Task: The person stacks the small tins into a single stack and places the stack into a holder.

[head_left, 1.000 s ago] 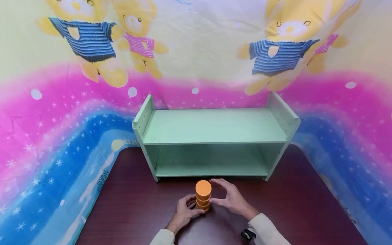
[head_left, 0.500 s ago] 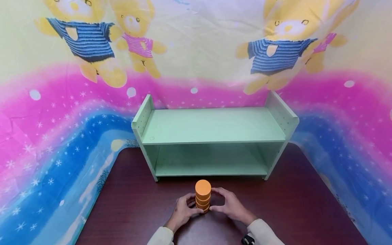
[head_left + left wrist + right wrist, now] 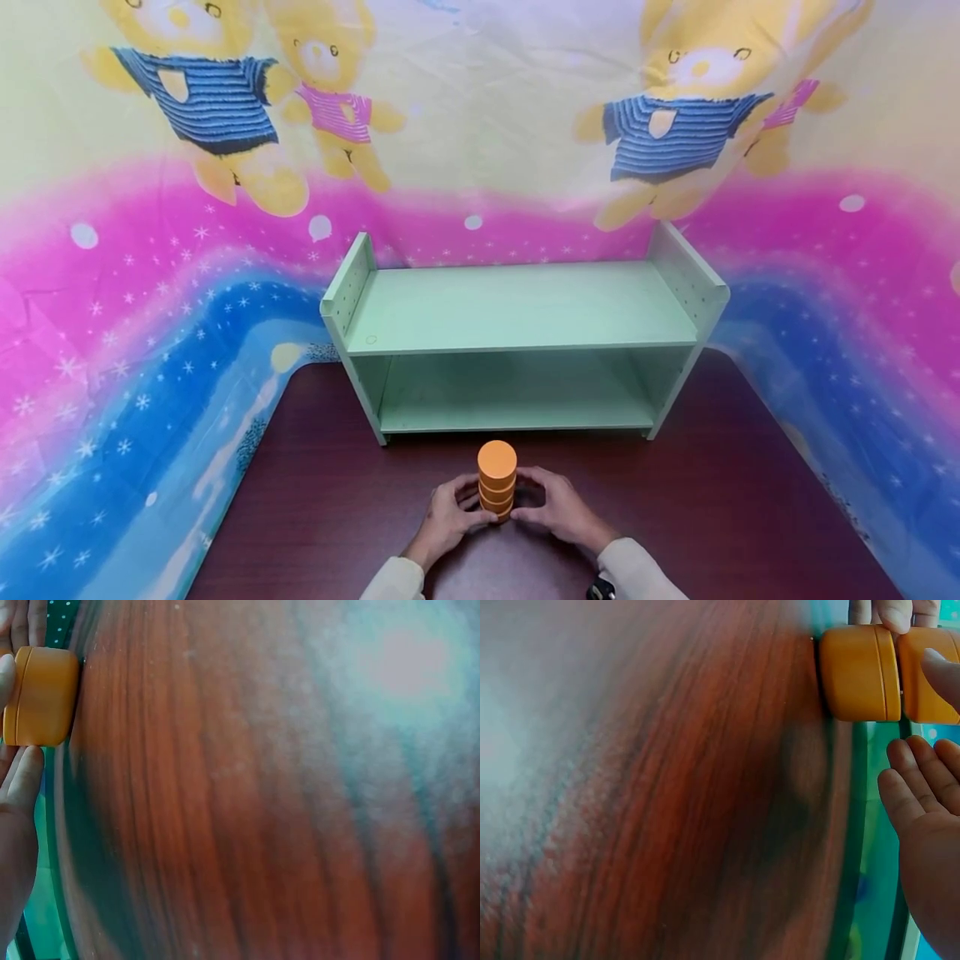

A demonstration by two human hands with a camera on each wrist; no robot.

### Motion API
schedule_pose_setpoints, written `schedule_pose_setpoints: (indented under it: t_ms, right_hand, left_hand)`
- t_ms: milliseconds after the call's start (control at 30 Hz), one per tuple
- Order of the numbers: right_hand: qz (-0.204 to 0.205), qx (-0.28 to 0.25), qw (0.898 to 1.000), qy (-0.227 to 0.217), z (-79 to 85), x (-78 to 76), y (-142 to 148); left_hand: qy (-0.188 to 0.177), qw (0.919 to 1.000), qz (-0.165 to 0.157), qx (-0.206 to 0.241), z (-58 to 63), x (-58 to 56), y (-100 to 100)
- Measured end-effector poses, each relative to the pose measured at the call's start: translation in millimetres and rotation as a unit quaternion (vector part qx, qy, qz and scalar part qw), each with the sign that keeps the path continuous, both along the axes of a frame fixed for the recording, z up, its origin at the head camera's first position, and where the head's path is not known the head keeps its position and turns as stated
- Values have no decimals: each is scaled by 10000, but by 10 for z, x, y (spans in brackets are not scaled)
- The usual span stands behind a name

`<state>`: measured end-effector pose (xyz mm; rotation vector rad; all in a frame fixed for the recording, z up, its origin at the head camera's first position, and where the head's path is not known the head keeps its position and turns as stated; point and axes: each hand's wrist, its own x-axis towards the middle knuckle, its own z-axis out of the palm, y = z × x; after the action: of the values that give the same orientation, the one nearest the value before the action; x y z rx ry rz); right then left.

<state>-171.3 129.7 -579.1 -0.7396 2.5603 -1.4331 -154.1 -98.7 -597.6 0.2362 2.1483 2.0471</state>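
In the head view, a stack of round orange lidded jars (image 3: 497, 461) stands upright on the dark wooden table. My left hand (image 3: 448, 518) holds the lower part of the stack from the left, thumb in front and fingers behind. On the other side, my right hand (image 3: 562, 508) curves round the stack, its thumb near the bottom. The right wrist view gives the bottom jar (image 3: 855, 675) and the jar above it (image 3: 926, 694); there the right fingers (image 3: 915, 776) are fairly straight with a gap to the jars. The left wrist view shows the bottom jar (image 3: 45, 697) beside the left hand (image 3: 15, 847).
A pale green two-tier shelf (image 3: 517, 308) stands behind the stack at the table's far side. Behind it hangs a cloth backdrop (image 3: 480, 150) printed with bears. The dark red-brown table (image 3: 300, 500) extends to both sides of the hands.
My right hand has come down and in along the stack, from near its top to its lower part. The left hand and the jars stay in place.
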Motion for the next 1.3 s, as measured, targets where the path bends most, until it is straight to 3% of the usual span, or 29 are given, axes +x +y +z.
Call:
schedule_pose_setpoints:
  t_ms: [567,1033,1300]
  right_hand:
    - [157,-471,9975,-495,-64,-25,-77]
    - [273,-665,9970,-284,-117,-38,-122]
    - [230,-675,9962,-499,-120,-38,-141]
  left_hand:
    - [-319,9995,20,-87,-1,15,-10]
    - [-157,9996,-165,-156,19,24,-33]
    - [-64,9993,-216,-298,2,1,-47]
